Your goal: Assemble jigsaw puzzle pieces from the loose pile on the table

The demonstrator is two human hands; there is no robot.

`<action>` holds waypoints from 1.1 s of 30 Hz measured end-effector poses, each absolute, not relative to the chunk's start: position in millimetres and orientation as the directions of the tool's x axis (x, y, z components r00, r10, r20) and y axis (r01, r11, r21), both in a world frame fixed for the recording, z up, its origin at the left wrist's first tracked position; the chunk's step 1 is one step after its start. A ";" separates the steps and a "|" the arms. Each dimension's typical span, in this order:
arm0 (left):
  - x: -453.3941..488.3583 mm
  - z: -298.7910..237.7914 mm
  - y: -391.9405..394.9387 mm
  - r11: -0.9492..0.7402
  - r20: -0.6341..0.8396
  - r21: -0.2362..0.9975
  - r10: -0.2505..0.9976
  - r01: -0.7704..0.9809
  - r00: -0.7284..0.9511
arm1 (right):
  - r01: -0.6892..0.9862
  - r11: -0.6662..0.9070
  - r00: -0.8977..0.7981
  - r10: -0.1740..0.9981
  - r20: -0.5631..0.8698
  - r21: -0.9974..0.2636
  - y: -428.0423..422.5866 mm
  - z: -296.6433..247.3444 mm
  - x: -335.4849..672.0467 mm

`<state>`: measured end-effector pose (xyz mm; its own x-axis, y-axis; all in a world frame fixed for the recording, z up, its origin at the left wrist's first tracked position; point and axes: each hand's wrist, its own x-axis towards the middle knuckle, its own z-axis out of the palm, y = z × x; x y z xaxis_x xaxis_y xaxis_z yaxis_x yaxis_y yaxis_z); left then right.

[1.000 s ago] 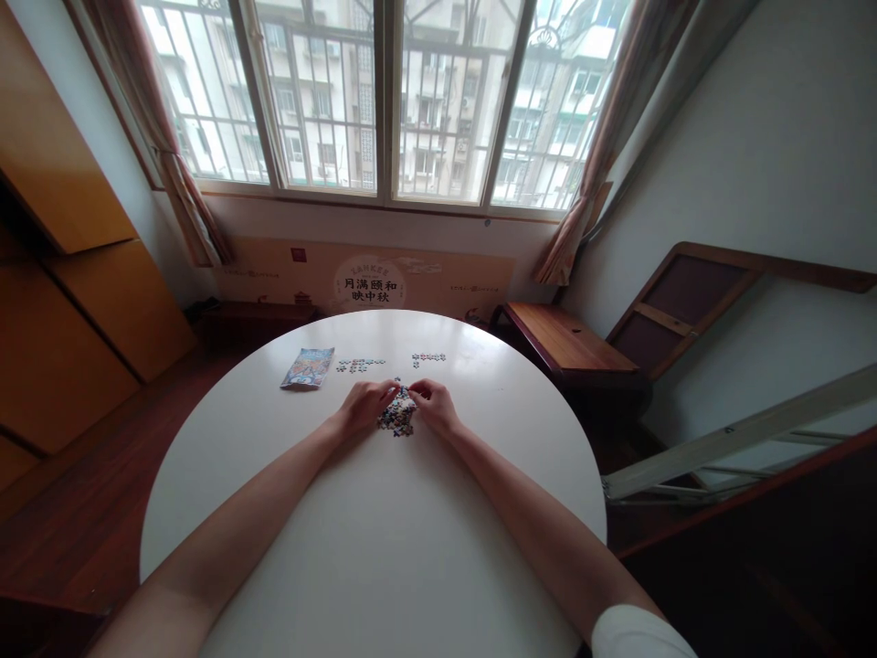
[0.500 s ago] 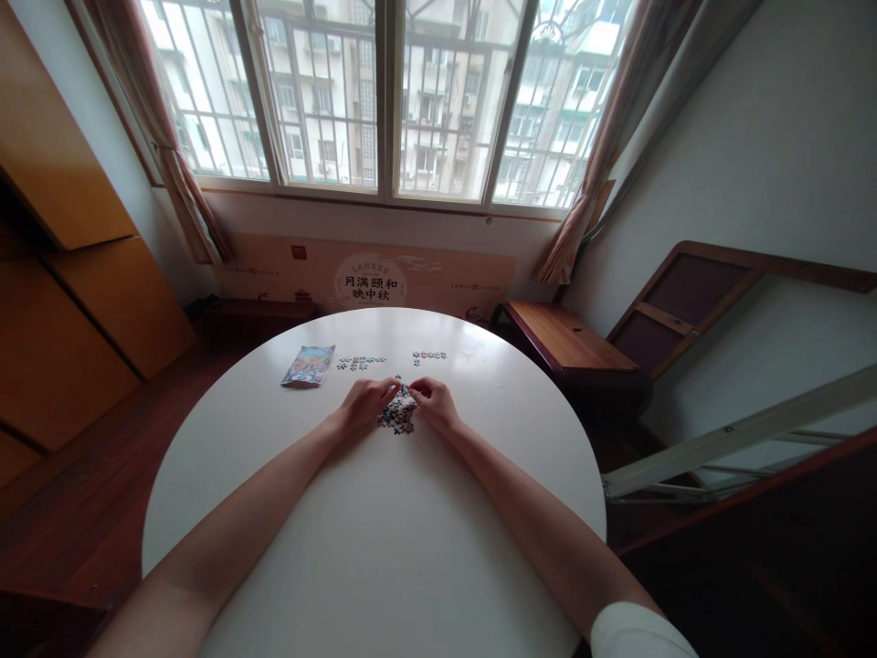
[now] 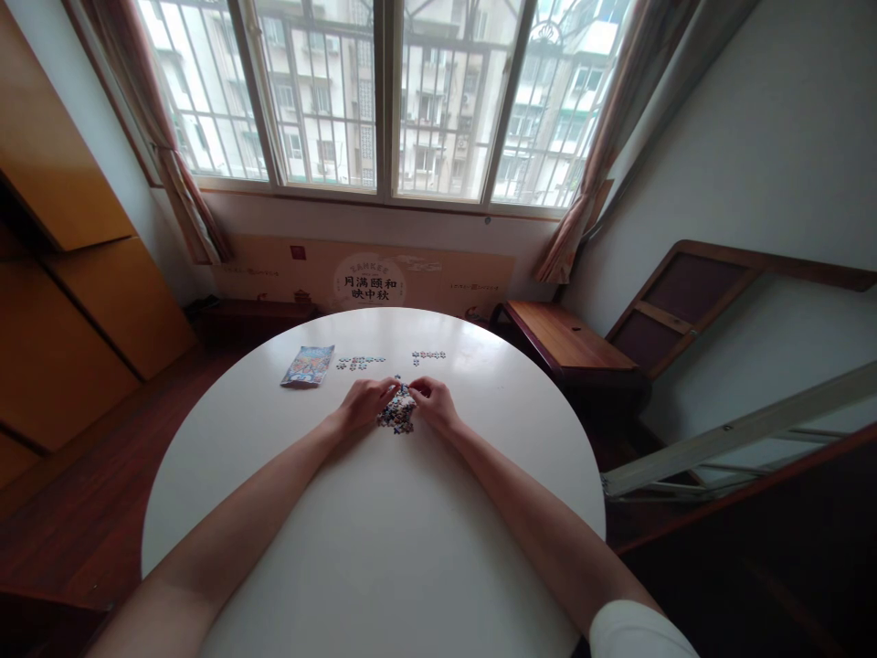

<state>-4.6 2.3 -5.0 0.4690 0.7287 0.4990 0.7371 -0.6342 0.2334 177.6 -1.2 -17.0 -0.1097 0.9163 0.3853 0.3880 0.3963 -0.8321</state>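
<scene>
A heap of small, multicoloured jigsaw puzzle pieces (image 3: pixel 396 417) lies on the white round table (image 3: pixel 384 548) between my hands. My left hand (image 3: pixel 364 402) is closed at the heap's upper left, thumb and fingertips pinched at a puzzle piece. Opposite it, my right hand (image 3: pixel 436 399) pinches at a piece too, close to the left fingertips. What sits in each pinch is tiny and partly hidden by the fingers. One loose piece (image 3: pixel 397 376) lies just beyond the fingertips. Farther back are a left group of pieces (image 3: pixel 360 363) and a right row of pieces (image 3: pixel 429 355).
A colourful picture packet (image 3: pixel 308 366) rests on the table at the back left. Beyond the table's right edge stands a low wooden bench (image 3: pixel 568 336). Orange cabinets (image 3: pixel 89 338) are on the left, and a barred window (image 3: pixel 384 100) is ahead.
</scene>
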 end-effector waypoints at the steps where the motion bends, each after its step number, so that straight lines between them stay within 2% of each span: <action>1: -4.7 -4.9 2.1 -0.634 0.498 0.236 0.729 0.736 0.469 | 0.388 0.395 -0.107 0.917 0.385 -0.833 -1.7 -16.1 177.4; 8: -4.3 -3.9 1.3 -0.639 0.506 0.269 0.731 0.721 0.459 | 0.394 0.372 -0.094 0.926 0.366 -0.840 -5.6 -9.0 176.5; 33: -4.8 -5.3 3.1 -0.631 0.491 0.221 0.731 0.743 0.475 | 0.391 0.377 -0.093 0.924 0.371 -0.840 -1.5 -15.9 176.6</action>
<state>-4.8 3.1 -5.3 0.4746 0.7307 0.4907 0.7433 -0.6314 0.2212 176.6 -1.5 -15.9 -0.0928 0.9239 0.3712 0.3912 0.3767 -0.8397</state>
